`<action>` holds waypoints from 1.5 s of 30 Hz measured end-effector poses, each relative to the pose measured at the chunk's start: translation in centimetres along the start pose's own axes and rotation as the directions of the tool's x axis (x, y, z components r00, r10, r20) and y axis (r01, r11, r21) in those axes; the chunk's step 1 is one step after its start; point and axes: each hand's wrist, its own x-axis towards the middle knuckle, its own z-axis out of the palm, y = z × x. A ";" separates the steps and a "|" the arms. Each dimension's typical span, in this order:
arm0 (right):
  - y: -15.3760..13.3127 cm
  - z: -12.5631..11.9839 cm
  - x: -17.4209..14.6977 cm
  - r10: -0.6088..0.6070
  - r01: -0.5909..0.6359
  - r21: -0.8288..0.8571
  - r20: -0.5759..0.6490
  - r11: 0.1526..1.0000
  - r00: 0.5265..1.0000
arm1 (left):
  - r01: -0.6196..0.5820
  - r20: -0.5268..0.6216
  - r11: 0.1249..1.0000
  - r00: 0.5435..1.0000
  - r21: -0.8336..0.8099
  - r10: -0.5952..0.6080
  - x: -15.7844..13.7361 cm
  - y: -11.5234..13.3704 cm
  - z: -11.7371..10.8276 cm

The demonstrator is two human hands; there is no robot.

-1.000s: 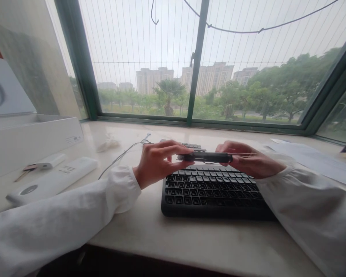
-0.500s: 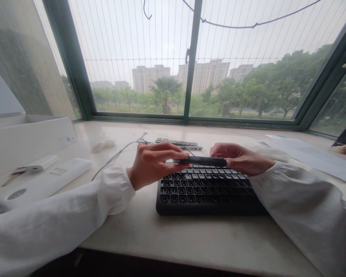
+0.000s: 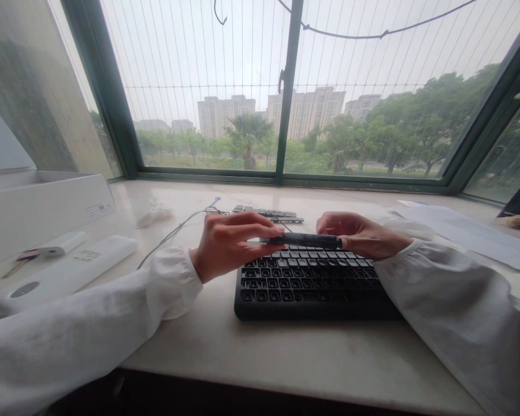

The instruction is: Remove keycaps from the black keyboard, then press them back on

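My left hand (image 3: 227, 245) pinches the left end of a long, narrow black piece (image 3: 312, 240) between thumb and fingers. I cannot make out exactly what the piece is. It lies level above the back rows of a black keyboard (image 3: 281, 312). At its right end my right hand (image 3: 364, 237) is closed, the thumb at the tip and the other fingers curled behind. Many of the keyboard's positions show bare square frames rather than key tops. The keyboard's right part is hidden by my right sleeve.
Behind the keyboard lie rows of dark keys (image 3: 268, 215) and a thin cable (image 3: 173, 232). To the left are a white box (image 3: 47, 199), a long white power strip-like object (image 3: 69, 271), and a small white block (image 3: 63, 245) beside a key. Paper sheets (image 3: 472, 237) lie right.
Hardly anything differs. The whole view has shifted very slightly, and both hands keep the same hold on the black piece.
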 end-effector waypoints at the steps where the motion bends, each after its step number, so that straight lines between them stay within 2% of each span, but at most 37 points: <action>1: 0.0 0.0 0.0 -0.002 0.002 -0.003 0.009 1.000 1.000 | -0.004 0.002 1.000 1.000 0.003 0.004 0.0 0.0 0.0; 6: 0.1 0.2 0.2 0.017 -0.017 -0.002 0.059 1.000 0.998 | -0.010 0.017 1.000 1.000 0.012 0.010 0.0 0.1 -0.1; 11: 0.5 0.5 0.4 0.065 -0.064 -0.032 0.060 0.997 0.996 | -0.011 0.010 1.000 1.000 0.005 0.011 -0.1 0.0 -0.1; 19: 0.3 0.4 0.3 -0.050 0.045 -0.116 -0.038 0.992 0.998 | 0.001 -0.009 1.000 1.000 -0.018 -0.002 0.0 -0.2 -0.1; 27: 0.2 0.4 0.3 -0.030 0.024 -0.099 -0.057 0.995 0.998 | 0.016 -0.001 1.000 1.000 -0.027 -0.016 -0.1 -0.4 -0.2; 31: 0.2 0.6 0.3 0.004 -0.011 -0.073 -0.094 0.997 0.996 | 0.059 0.050 0.998 0.997 -0.026 -0.058 -0.2 -0.5 -0.2; 40: -0.1 1.4 0.4 -0.014 0.013 -0.019 -0.060 1.000 0.998 | 0.073 0.142 0.997 0.988 -0.031 -0.067 -0.2 -0.1 -0.2; 45: -0.1 1.8 0.4 -0.067 0.078 0.060 -0.164 0.995 0.984 | 0.068 0.125 0.998 0.990 -0.011 -0.066 -0.2 -0.2 -0.1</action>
